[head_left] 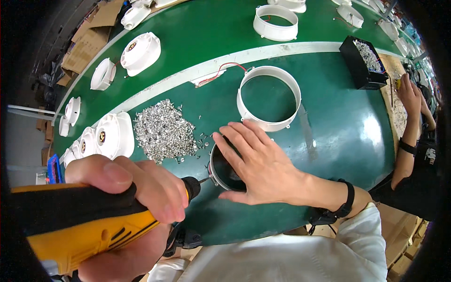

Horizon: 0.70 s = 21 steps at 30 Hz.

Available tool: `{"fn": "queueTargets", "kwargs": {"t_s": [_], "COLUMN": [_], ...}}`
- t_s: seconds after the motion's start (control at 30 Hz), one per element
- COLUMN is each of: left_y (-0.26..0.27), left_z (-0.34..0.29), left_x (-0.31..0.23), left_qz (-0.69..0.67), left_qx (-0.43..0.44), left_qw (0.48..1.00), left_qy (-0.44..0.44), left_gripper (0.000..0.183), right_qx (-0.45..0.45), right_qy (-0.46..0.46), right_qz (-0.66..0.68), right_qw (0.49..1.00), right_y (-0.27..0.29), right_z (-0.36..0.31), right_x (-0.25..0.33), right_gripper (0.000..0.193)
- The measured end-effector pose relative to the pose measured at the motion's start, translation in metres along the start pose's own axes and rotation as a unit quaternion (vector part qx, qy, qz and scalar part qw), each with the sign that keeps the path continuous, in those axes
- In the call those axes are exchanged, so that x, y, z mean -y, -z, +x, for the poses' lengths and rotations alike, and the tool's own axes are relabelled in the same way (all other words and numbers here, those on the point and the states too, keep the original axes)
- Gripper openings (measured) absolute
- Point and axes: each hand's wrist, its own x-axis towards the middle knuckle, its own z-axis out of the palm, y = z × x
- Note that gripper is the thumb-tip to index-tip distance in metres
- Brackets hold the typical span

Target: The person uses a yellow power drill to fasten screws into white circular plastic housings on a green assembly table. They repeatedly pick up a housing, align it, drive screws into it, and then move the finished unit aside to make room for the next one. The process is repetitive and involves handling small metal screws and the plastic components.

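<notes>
My left hand is closed around a yellow and black power drill. Its thin bit points right and meets the side of a round ring-shaped part with a pale rim and dark inside. Over that part lies my right hand, fingers stretched out and spread, covering much of it. Just beyond the fingers sits a white plastic ring with small lugs and a red wire. A heap of small silver screws lies left of my right hand, with a few loose ones near the part.
White round housings line the left edge of the green table. Beyond a pale rail, more white rings sit on a green belt. A black box of screws stands far right, near another person's hand.
</notes>
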Motion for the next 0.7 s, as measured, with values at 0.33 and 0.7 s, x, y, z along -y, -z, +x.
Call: {"fn": "queueTargets", "kwargs": {"t_s": [0.33, 0.7], "left_y": [0.0004, -0.0042], "left_z": [0.0068, 0.0089], "left_x": [0.0048, 0.0066], "left_qz": [0.014, 0.025], "left_qx": [0.01, 0.012], "left_qw": [0.999, 0.999], "left_qy": [0.034, 0.037], "left_gripper": [0.066, 0.065], "right_qx": [-0.002, -0.006], "right_qy": [-0.027, -0.032], "right_qz": [0.01, 0.016], "right_qw": [1.0, 0.999], "right_y": [-0.0006, -0.0007], "right_z": [0.0036, 0.0027], "right_x": [-0.0034, -0.0043], "right_gripper": [0.085, 0.086]}}
